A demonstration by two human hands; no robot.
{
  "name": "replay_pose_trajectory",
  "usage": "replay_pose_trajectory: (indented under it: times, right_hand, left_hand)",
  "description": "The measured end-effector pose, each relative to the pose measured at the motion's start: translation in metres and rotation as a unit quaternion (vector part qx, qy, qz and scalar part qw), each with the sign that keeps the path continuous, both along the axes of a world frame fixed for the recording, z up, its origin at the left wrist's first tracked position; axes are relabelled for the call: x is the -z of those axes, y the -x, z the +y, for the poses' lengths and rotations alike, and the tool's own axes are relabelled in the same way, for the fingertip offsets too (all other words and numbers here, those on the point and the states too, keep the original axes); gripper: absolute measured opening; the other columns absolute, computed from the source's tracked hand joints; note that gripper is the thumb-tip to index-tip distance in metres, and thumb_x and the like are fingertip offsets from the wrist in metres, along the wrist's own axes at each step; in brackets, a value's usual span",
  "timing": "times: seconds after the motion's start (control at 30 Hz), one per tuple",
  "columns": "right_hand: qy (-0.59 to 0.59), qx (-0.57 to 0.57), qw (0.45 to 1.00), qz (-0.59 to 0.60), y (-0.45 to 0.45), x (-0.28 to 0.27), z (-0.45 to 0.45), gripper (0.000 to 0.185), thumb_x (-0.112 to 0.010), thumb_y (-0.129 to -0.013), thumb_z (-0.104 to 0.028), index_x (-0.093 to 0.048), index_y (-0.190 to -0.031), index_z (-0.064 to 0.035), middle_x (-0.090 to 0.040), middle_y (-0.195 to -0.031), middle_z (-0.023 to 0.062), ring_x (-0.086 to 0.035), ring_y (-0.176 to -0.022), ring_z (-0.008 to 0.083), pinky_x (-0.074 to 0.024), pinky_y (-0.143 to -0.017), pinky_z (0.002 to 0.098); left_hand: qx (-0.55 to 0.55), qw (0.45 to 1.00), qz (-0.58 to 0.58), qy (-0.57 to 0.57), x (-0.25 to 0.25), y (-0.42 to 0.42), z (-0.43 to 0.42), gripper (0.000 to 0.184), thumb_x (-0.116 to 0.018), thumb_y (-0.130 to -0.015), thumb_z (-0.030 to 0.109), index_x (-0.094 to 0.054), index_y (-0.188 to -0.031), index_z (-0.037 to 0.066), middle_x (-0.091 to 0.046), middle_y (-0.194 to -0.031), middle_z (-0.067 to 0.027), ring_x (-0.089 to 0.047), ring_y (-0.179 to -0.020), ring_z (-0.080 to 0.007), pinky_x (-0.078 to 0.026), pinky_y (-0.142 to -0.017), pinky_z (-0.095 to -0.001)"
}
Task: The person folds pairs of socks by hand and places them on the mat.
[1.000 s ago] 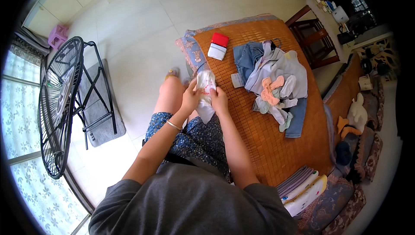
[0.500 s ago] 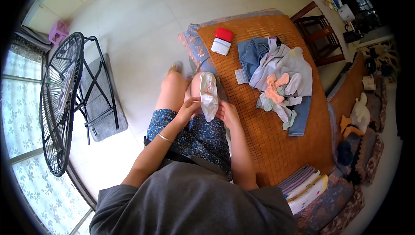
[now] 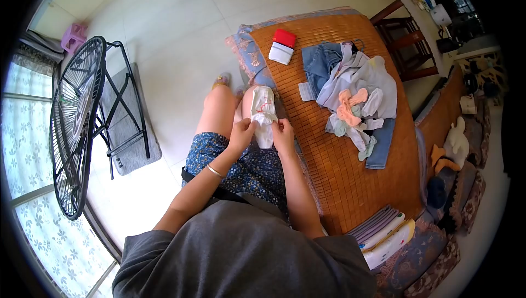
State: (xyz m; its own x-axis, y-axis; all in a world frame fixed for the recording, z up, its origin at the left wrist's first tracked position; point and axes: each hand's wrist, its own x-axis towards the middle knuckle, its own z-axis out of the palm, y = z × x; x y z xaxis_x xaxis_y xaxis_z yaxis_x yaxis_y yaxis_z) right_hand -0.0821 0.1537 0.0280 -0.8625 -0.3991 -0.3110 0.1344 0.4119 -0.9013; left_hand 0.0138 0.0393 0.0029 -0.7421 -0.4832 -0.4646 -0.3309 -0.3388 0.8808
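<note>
A small white cloth garment with a red print [image 3: 264,107] lies over my right thigh; its exact kind is hard to make out. My left hand [image 3: 242,135] pinches its left edge, and my right hand [image 3: 283,135] pinches the right edge. Below the hands, a white end of the cloth hangs over the blue floral shorts [image 3: 260,169]. To the right, on the woven mat [image 3: 339,199], a loose pile holds a light grey garment [image 3: 364,81], blue jeans [image 3: 381,150] and several small socks, among them peach ones [image 3: 349,106].
A red folded cloth [image 3: 285,38] and a white folded cloth [image 3: 280,53] sit at the mat's far end. Folded striped and white textiles [image 3: 383,232] stand near my right elbow. Left is a black round-backed chair [image 3: 82,128] on a grey rug [image 3: 139,144]; a wooden chair [image 3: 408,43] stands beyond.
Both hands have closed more firmly on the white garment's sides. The cloth is now spread flatter and bunched between them, and its red print has shifted.
</note>
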Motion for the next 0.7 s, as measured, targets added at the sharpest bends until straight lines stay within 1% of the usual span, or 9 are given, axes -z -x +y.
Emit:
replay_pose_trajectory:
  times: [0.27,0.3,0.33,0.43,0.47,0.5,0.57,0.6,0.7]
  right_hand:
    - [-0.061,-0.017,0.996,0.069,0.009,0.009,0.013,0.023,-0.059,-0.090,-0.020,-0.056,-0.086,0.0020,-0.062,-0.069,0.0084,-0.058,-0.059,0.0167,-0.0444,-0.054,0.0297]
    - [0.015,-0.014,0.998,-0.064,0.011,0.009,0.017,0.020,-0.056,-0.092,-0.019,-0.058,-0.086,0.0002,-0.061,-0.068,0.0057,-0.056,-0.057,0.0134,-0.0422,-0.051,0.0270]
    - [0.089,-0.011,0.977,-0.196,0.011,0.009,0.019,0.018,-0.054,-0.094,-0.017,-0.059,-0.087,-0.0016,-0.059,-0.068,0.0029,-0.053,-0.054,0.0101,-0.0401,-0.049,0.0243]
    - [0.114,0.048,0.975,-0.182,-0.002,-0.017,0.016,0.019,-0.048,-0.097,-0.017,-0.059,-0.091,-0.0036,-0.057,-0.066,0.0009,-0.050,-0.052,0.0088,-0.0382,-0.046,0.0228]
    - [0.123,-0.006,0.978,-0.168,-0.003,-0.007,0.028,0.015,-0.054,-0.093,-0.015,-0.055,-0.101,-0.0028,-0.059,-0.078,0.0023,-0.054,-0.063,0.0103,-0.0423,-0.053,0.0229]
    - [0.124,-0.006,0.978,-0.168,-0.011,-0.013,0.032,0.015,-0.054,-0.093,-0.015,-0.055,-0.101,-0.0028,-0.059,-0.078,0.0023,-0.054,-0.063,0.0103,-0.0423,-0.053,0.0229]
    - [0.059,-0.121,0.987,0.083,-0.027,-0.031,0.037,0.032,-0.066,-0.084,-0.017,-0.050,-0.108,-0.0029,-0.060,-0.092,0.0062,-0.057,-0.073,0.0128,-0.0464,-0.060,0.0267]
    - [-0.018,-0.158,0.980,0.120,-0.034,-0.036,0.040,0.045,-0.072,-0.075,-0.014,-0.048,-0.111,-0.0034,-0.058,-0.098,0.0098,-0.059,-0.080,0.0191,-0.0482,-0.069,0.0323]
    - [-0.060,-0.111,0.968,0.218,-0.051,-0.047,0.035,0.043,-0.072,-0.075,-0.016,-0.049,-0.108,-0.0040,-0.058,-0.092,0.0101,-0.059,-0.078,0.0226,-0.0484,-0.071,0.0351]
  left_hand:
    - [0.023,0.969,-0.091,0.229,-0.007,0.000,0.003,0.026,-0.055,-0.095,0.022,-0.060,-0.093,-0.003,-0.059,-0.068,-0.0012,-0.052,-0.057,-0.0079,-0.041,-0.052,-0.0231]
    - [0.023,0.969,-0.091,0.229,0.007,0.000,0.005,0.026,-0.055,-0.095,0.022,-0.060,-0.093,-0.003,-0.059,-0.068,-0.0012,-0.052,-0.057,-0.0079,-0.041,-0.052,-0.0231]
    - [-0.004,0.982,-0.051,0.180,0.033,-0.001,0.009,0.027,-0.055,-0.095,0.024,-0.061,-0.095,-0.003,-0.060,-0.069,-0.0020,-0.052,-0.057,-0.0087,-0.041,-0.052,-0.0235]
    - [-0.034,0.998,-0.041,0.035,0.033,-0.001,0.007,0.030,-0.055,-0.095,0.026,-0.061,-0.096,-0.003,-0.060,-0.072,-0.0031,-0.053,-0.059,-0.0098,-0.042,-0.054,-0.0238]
    - [-0.036,0.995,-0.070,-0.060,0.024,0.000,0.005,0.031,-0.054,-0.095,0.027,-0.061,-0.096,-0.003,-0.060,-0.073,-0.0034,-0.054,-0.061,-0.0100,-0.043,-0.055,-0.0238]
    - [-0.036,0.995,-0.070,-0.060,0.026,0.000,0.006,0.031,-0.054,-0.095,0.027,-0.061,-0.096,-0.003,-0.060,-0.073,-0.0034,-0.054,-0.061,-0.0100,-0.043,-0.055,-0.0238]
    - [-0.036,0.997,-0.070,-0.016,0.032,0.001,0.008,0.029,-0.052,-0.095,0.025,-0.061,-0.094,-0.002,-0.060,-0.073,-0.0027,-0.053,-0.060,-0.0099,-0.042,-0.054,-0.0239]
    - [-0.035,0.997,-0.069,-0.017,0.027,0.002,0.009,0.029,-0.052,-0.095,0.025,-0.061,-0.094,-0.002,-0.060,-0.073,-0.0027,-0.053,-0.060,-0.0099,-0.042,-0.054,-0.0239]
    - [-0.040,0.995,-0.089,-0.012,0.020,0.004,0.015,0.028,-0.053,-0.095,0.025,-0.061,-0.093,-0.002,-0.059,-0.073,-0.0022,-0.053,-0.060,-0.0097,-0.042,-0.055,-0.0239]
